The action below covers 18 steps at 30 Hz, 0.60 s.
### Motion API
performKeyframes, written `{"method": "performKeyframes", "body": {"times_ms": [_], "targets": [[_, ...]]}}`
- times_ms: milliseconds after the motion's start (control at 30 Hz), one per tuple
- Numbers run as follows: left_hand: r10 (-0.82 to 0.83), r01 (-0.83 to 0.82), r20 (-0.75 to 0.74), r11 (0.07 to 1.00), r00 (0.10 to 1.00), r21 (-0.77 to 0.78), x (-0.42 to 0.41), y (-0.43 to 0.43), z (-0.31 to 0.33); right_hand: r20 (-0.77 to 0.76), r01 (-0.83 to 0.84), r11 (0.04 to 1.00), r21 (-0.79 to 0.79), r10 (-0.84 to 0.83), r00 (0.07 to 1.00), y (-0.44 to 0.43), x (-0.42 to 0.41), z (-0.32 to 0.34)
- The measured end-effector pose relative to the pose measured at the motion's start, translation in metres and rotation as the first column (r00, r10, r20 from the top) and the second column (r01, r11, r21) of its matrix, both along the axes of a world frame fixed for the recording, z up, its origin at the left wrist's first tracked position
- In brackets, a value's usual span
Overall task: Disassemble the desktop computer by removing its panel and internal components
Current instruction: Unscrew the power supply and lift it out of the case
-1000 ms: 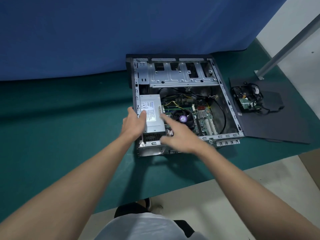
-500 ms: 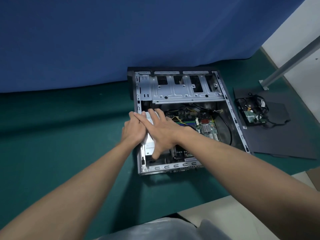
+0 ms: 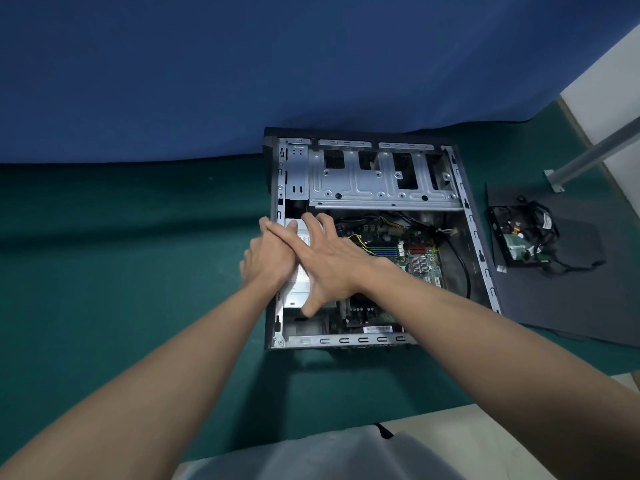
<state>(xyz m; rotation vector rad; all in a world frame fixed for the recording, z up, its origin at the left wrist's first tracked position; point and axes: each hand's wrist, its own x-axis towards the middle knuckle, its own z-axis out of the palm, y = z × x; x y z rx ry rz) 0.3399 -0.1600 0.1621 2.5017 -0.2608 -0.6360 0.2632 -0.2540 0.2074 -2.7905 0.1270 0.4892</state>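
The open desktop case (image 3: 474, 237) lies on its side on the green mat, its silver drive cage (image 3: 381, 181) at the far end and the green motherboard (image 3: 419, 261) showing inside. A silver power supply (image 3: 294, 294) sits in the case's left side, mostly hidden under my hands. My left hand (image 3: 268, 259) grips its left edge at the case wall. My right hand (image 3: 329, 258) lies spread flat over its top, fingers pointing far-left and thumb down its near side. The removed dark side panel (image 3: 571, 306) lies to the right.
On the side panel rests a removed drive with a tangle of black cables (image 3: 523, 237). A blue curtain (image 3: 277, 64) hangs behind the mat. A grey metal post (image 3: 588, 154) slants at far right. The mat's near edge meets pale floor (image 3: 485, 445).
My right hand has swung from the near side of the power supply to lie flat across its top. The view has come closer to the case. My left hand has stayed on the left edge.
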Motion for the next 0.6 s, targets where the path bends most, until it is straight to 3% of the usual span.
{"method": "performKeyframes", "body": {"times_ms": [267, 400, 500, 600], "targets": [[-0.042, 0.034, 0.128, 0.997, 0.991, 0.067, -0.004, -0.001, 0.006, -0.024, 0.053, 0.993, 0.108, -0.051, 0.998, -0.034, -0.033, 0.001], [-0.157, 0.098, 0.271, 0.971, 0.950, 0.220, -0.010, -0.005, 0.009, -0.112, 0.101, 0.973, 0.209, -0.079, 0.991, -0.048, -0.045, 0.001], [-0.178, 0.099, 0.278, 0.956, 0.944, 0.275, -0.011, -0.008, 0.010, -0.160, 0.301, 0.875, 0.379, -0.258, 0.953, -0.048, -0.041, 0.003], [-0.167, 0.089, 0.300, 0.962, 0.939, 0.256, -0.009, -0.012, 0.013, -0.037, 0.498, 0.778, 0.382, -0.526, 0.850, -0.028, -0.034, -0.005]]}}
